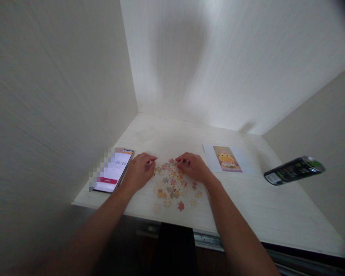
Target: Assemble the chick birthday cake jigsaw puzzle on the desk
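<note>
A loose heap of small jigsaw puzzle pieces (pixel 172 184) in cream, orange, pink and grey lies near the table's front edge, between my hands. My left hand (pixel 140 171) rests at the left side of the heap, its fingers curved and the thumb apart from the index finger. A yellow piece (pixel 154 174) with a dark dot lies close under that thumb. At the heap's upper right, my right hand (pixel 193 167) has thumb and index finger brought close together on a puzzle piece, which the fingertips partly hide. A red-pink piece (pixel 181 206) lies apart at the front.
A phone (pixel 113 170) showing a timer lies left of my left hand. To the right are a sheet with a printed picture (pixel 227 159) of a yellow figure and a dark can (pixel 293 170). White panels (pixel 172 57) enclose the white tabletop (pixel 247 207) at the back and sides.
</note>
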Motion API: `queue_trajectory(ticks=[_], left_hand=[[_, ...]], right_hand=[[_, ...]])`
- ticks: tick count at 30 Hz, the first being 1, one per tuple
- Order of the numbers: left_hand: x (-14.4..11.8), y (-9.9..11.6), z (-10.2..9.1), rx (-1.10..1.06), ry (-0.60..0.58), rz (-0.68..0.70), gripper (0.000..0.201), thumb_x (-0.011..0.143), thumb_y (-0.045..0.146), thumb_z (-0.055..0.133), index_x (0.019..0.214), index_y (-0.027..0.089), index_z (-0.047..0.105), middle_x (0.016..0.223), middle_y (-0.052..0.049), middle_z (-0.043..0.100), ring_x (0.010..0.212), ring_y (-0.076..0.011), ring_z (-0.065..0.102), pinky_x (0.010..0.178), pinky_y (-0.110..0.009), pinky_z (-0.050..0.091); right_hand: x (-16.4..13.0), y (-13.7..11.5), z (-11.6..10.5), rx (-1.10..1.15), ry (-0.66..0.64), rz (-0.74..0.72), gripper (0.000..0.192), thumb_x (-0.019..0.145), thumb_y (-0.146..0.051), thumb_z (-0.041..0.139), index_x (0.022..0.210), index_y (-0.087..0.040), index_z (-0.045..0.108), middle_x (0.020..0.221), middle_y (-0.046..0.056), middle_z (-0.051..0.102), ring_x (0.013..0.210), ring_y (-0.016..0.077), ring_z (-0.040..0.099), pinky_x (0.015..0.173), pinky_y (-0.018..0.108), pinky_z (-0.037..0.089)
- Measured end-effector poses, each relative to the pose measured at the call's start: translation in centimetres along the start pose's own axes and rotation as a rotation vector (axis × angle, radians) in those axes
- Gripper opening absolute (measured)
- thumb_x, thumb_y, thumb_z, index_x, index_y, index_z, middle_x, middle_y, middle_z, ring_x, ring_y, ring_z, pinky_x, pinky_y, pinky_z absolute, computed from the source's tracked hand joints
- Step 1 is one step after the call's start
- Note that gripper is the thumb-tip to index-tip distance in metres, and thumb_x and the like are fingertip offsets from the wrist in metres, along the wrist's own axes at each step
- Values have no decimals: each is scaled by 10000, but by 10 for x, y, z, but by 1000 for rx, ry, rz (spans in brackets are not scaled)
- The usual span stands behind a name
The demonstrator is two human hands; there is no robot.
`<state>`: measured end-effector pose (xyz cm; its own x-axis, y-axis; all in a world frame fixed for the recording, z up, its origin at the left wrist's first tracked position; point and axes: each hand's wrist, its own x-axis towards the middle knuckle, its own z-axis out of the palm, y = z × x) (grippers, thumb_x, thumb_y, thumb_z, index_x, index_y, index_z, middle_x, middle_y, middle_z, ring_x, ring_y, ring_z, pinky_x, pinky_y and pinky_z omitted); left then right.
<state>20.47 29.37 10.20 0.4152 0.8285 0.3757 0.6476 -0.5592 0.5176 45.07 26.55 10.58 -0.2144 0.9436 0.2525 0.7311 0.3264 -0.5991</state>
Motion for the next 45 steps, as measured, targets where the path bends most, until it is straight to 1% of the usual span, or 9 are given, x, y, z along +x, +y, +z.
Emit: queue_trajectory(ticks=[5, 13, 20, 27, 31, 35, 38, 42, 45], left_hand=[[-12, 6, 0, -25, -103, 125, 179, 847, 264, 609, 991, 177, 670, 957, -58, 679, 946, -218, 598, 885, -374, 474], [-29, 10, -10, -41, -92, 54, 195, 888, 241, 553, 1031, 171, 665, 970, -55, 696, 926, -202, 614, 861, -347, 488], [-29, 12, -11, -15, -111, 50, 202, 892, 241, 539, 1035, 170, 663, 969, -55, 696, 923, -209, 612, 874, -359, 484], [-29, 9, -10, -20, -102, 34, 224, 886, 248, 544, 1064, 175, 659, 983, -50, 696, 934, -209, 615, 889, -369, 484], [-30, 7, -10, -59, -102, 14, 238, 879, 239, 545, 1087, 195, 650, 983, -44, 696, 919, -200, 623, 883, -365, 491], [-30, 6, -10, -82, -78, -16, 258, 858, 233, 569, 1103, 197, 639, 1003, -49, 686, 887, -191, 629, 849, -350, 509], [-30, 6, -10, -84, -61, -27, 274, 849, 238, 582, 1115, 198, 634, 1002, -51, 682, 869, -188, 628, 828, -343, 516], [-30, 8, -11, -67, -55, -38, 297, 840, 216, 576, 1131, 187, 627, 993, -51, 678, 860, -187, 622, 817, -344, 512], [-30, 8, -11, -20, -46, -44, 320, 809, 171, 570, 1125, 169, 624, 961, -54, 676, 865, -201, 614, 832, -367, 502]], right_hand=[[-5, -3, -2, -16, -74, -43, 210, 783, -212, 688, 985, -212, 745, 1003, 71, 697, 904, 178, 632, 863, 311, 470], [-6, -4, -5, -30, -127, 57, 166, 797, -206, 657, 926, -193, 760, 966, 67, 644, 812, 148, 614, 809, 283, 478], [-8, -6, -10, -36, -172, 96, 107, 748, -193, 686, 848, -176, 722, 953, 58, 615, 766, 127, 579, 755, 269, 460], [-9, -7, -12, 28, -183, 136, 35, 754, -153, 625, 780, -167, 643, 669, -5, 625, 599, 102, 540, 585, 227, 411], [-9, -6, -15, 57, -137, 124, 61, 735, -125, 627, 753, -166, 667, 708, 7, 648, 623, 103, 563, 606, 225, 440], [-10, -7, -17, 79, -172, 87, 81, 728, -127, 647, 752, -172, 710, 774, 22, 662, 647, 106, 587, 633, 232, 466], [-11, -8, -18, 92, -212, 74, 86, 725, -175, 687, 788, -187, 744, 834, 34, 678, 673, 113, 598, 648, 240, 471], [-9, -12, -10, 97, -164, 21, 163, 752, -202, 693, 901, -206, 757, 939, 48, 691, 754, 129, 615, 702, 248, 475], [-8, -14, -2, 68, -161, -36, 193, 781, -191, 669, 954, -215, 752, 912, 41, 701, 754, 129, 616, 734, 250, 470]])
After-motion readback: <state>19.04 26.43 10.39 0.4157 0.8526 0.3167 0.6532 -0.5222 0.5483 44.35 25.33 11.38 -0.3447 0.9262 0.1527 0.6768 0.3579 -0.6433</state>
